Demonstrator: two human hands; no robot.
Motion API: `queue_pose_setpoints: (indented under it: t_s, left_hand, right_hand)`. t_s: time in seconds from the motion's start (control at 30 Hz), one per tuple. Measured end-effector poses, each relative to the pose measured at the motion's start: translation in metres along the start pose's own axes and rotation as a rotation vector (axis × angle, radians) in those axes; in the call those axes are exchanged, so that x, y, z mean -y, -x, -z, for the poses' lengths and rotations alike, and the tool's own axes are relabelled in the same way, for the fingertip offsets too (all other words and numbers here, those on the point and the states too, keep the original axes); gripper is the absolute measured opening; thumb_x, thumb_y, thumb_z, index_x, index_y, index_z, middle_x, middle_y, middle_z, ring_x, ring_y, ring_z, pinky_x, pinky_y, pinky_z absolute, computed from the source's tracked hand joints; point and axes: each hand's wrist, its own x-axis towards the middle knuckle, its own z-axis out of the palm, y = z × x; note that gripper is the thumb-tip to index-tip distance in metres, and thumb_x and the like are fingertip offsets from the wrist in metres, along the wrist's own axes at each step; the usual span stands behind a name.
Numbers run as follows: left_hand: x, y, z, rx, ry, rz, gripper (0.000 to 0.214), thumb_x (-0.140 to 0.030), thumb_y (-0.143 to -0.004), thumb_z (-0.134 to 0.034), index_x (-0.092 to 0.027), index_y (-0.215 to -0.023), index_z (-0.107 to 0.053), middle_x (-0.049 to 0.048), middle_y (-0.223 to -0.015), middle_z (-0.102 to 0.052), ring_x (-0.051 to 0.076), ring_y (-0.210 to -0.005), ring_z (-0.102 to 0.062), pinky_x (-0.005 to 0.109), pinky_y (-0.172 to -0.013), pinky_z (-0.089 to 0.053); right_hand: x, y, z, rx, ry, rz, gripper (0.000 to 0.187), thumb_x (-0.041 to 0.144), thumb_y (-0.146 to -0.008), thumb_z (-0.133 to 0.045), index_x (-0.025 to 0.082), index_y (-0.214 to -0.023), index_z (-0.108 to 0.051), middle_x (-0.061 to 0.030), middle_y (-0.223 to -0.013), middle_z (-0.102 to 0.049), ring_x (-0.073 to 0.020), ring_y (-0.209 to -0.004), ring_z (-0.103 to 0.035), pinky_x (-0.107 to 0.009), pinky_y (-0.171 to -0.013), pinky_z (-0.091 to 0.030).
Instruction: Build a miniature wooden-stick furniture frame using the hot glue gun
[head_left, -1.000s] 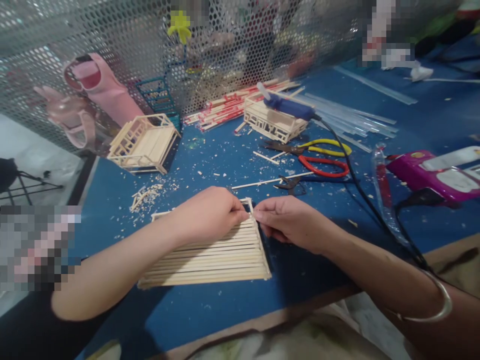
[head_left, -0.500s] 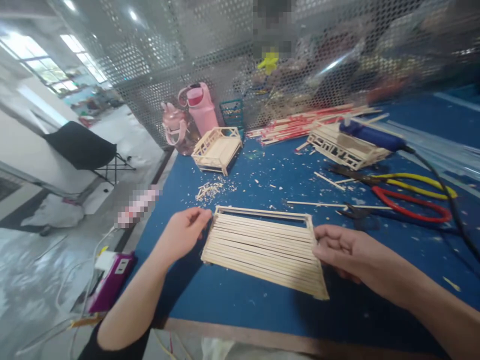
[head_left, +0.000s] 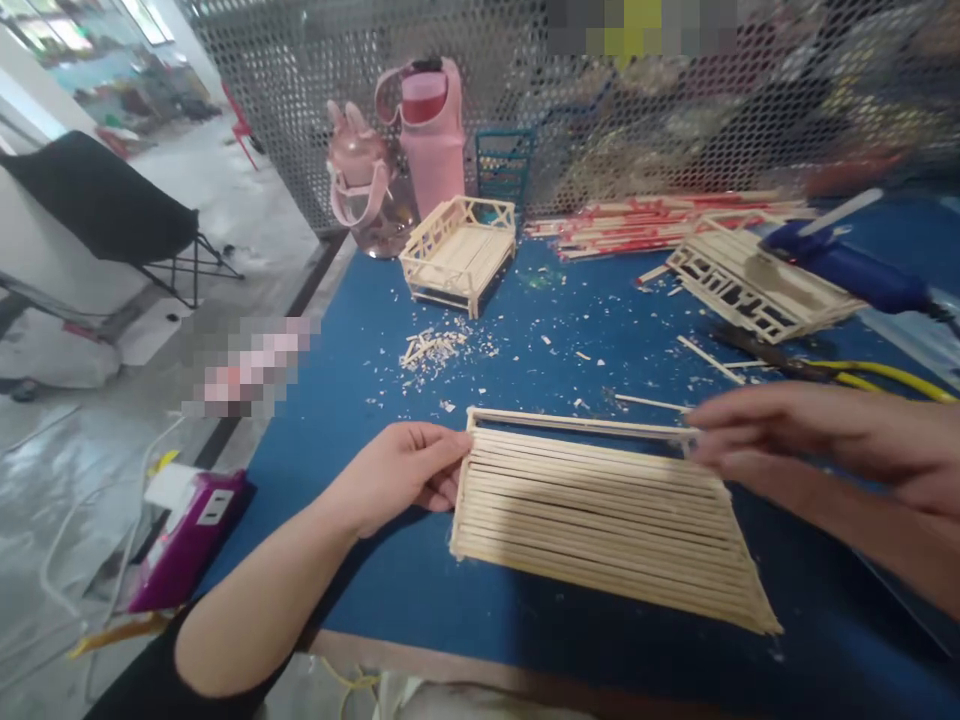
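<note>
A flat panel of thin wooden sticks [head_left: 592,510], laid side by side in a frame, rests on the blue tabletop, slightly slanted. One gap runs along its far side, under the top rail. My left hand [head_left: 409,470] pinches the panel's left edge near the far corner, thumb on top. My right hand [head_left: 817,465], slightly blurred, hovers by the far right corner with fingers stretched and thumb apart, nothing visible in them. It covers part of a loose stick [head_left: 649,402] and the tools behind.
A small stick-built bed-like model [head_left: 461,255] and another stick model [head_left: 757,275] with a blue glue gun [head_left: 847,265] on it stand farther back. Also there: pliers [head_left: 772,350], red-tipped sticks [head_left: 652,225], a pink bottle [head_left: 435,140], stick scraps [head_left: 435,345] and a purple power strip [head_left: 191,540].
My view has shifted, with the table's things now farther left or right. My left hand has closed on the panel's left edge. My right hand has come off the right edge, toward the far corner.
</note>
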Motion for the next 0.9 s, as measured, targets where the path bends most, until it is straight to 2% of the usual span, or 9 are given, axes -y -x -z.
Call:
queue_pose_setpoints:
  t_s: [0.07, 0.13, 0.2, 0.3, 0.5, 0.67, 0.77, 0.83, 0.9]
  left_hand:
    - [0.0, -0.004, -0.001, 0.006, 0.007, 0.002, 0.039, -0.051, -0.068, -0.071, -0.014, -0.058, -0.062, -0.0009, -0.051, -0.062, 0.005, -0.045, -0.052, 0.015, -0.044, -0.039]
    - [-0.001, -0.006, -0.002, 0.001, -0.001, -0.009, 0.038, -0.05, -0.069, -0.071, -0.014, -0.059, -0.064, -0.0001, -0.051, -0.063, 0.005, -0.044, -0.052, 0.015, -0.043, -0.038]
    - [-0.002, -0.007, -0.004, -0.017, -0.008, -0.018, 0.035, -0.047, -0.069, -0.072, -0.013, -0.061, -0.065, -0.0003, -0.05, -0.062, 0.005, -0.043, -0.051, 0.015, -0.043, -0.038]
    - [-0.002, -0.007, -0.006, -0.045, -0.006, -0.015, 0.032, -0.042, -0.07, -0.073, -0.013, -0.059, -0.065, -0.0008, -0.049, -0.061, 0.005, -0.043, -0.049, 0.015, -0.043, -0.038]
    - [0.002, -0.007, -0.006, -0.033, 0.025, -0.02, 0.034, -0.046, -0.063, -0.077, -0.013, -0.06, -0.065, -0.0005, -0.052, -0.063, 0.005, -0.045, -0.05, 0.016, -0.047, -0.04]
    - [0.001, -0.007, -0.006, -0.048, 0.054, -0.024, 0.034, -0.043, -0.058, -0.081, -0.013, -0.059, -0.065, -0.0016, -0.051, -0.061, 0.005, -0.046, -0.049, 0.017, -0.048, -0.039]
    - [0.0, -0.006, -0.006, -0.049, 0.06, -0.006, 0.032, -0.041, -0.061, -0.08, -0.013, -0.061, -0.065, -0.0017, -0.052, -0.061, 0.005, -0.047, -0.05, 0.017, -0.049, -0.039]
    - [-0.001, -0.005, -0.005, -0.041, 0.061, 0.008, 0.031, -0.042, -0.068, -0.076, -0.013, -0.063, -0.064, -0.0009, -0.055, -0.063, 0.005, -0.048, -0.053, 0.016, -0.049, -0.04]
    - [-0.001, -0.004, -0.004, -0.026, 0.05, 0.007, 0.033, -0.044, -0.073, -0.071, -0.013, -0.065, -0.063, 0.0, -0.057, -0.064, 0.006, -0.049, -0.055, 0.016, -0.048, -0.04]
  right_hand:
    - [0.029, -0.026, -0.012, 0.222, 0.025, 0.188, 0.026, 0.046, -0.087, -0.048, 0.031, -0.087, -0.069, -0.0032, -0.086, -0.072, -0.0201, -0.072, -0.065, -0.03, -0.059, -0.049]
    - [0.05, -0.049, -0.03, 0.378, 0.059, 0.25, 0.027, 0.034, -0.089, -0.041, 0.026, -0.09, -0.067, -0.0013, -0.085, -0.072, -0.0167, -0.071, -0.064, -0.028, -0.061, -0.046]
    - [0.061, -0.065, -0.045, 0.429, 0.098, 0.227, 0.026, 0.027, -0.089, -0.039, 0.024, -0.09, -0.065, 0.0004, -0.082, -0.071, -0.0147, -0.07, -0.062, -0.026, -0.061, -0.042]
    - [0.066, -0.073, -0.057, 0.478, 0.15, 0.132, 0.025, 0.024, -0.089, -0.038, 0.024, -0.093, -0.063, 0.0008, -0.081, -0.07, -0.0144, -0.069, -0.059, -0.025, -0.06, -0.039]
    - [0.068, -0.076, -0.06, 0.58, 0.199, 0.023, 0.026, 0.025, -0.092, -0.038, 0.022, -0.109, -0.058, -0.0041, -0.099, -0.068, -0.0172, -0.079, -0.059, -0.025, -0.065, -0.04]
    - [0.068, -0.081, -0.065, 0.584, 0.209, 0.059, 0.023, 0.02, -0.092, -0.037, 0.02, -0.105, -0.056, -0.0052, -0.098, -0.067, -0.0167, -0.083, -0.058, -0.024, -0.068, -0.04]
    - [0.071, -0.083, -0.065, 0.594, 0.247, 0.089, 0.024, 0.018, -0.092, -0.036, 0.02, -0.103, -0.056, -0.0058, -0.1, -0.067, -0.017, -0.086, -0.059, -0.024, -0.07, -0.04]
    - [0.074, -0.08, -0.058, 0.609, 0.303, 0.109, 0.026, 0.019, -0.092, -0.036, 0.021, -0.104, -0.058, -0.0059, -0.098, -0.069, -0.0181, -0.083, -0.061, -0.026, -0.068, -0.04]
    - [0.076, -0.072, -0.042, 0.534, 0.363, 0.143, 0.026, 0.022, -0.09, -0.038, 0.023, -0.103, -0.061, -0.0054, -0.093, -0.07, -0.0199, -0.078, -0.062, -0.028, -0.063, -0.04]
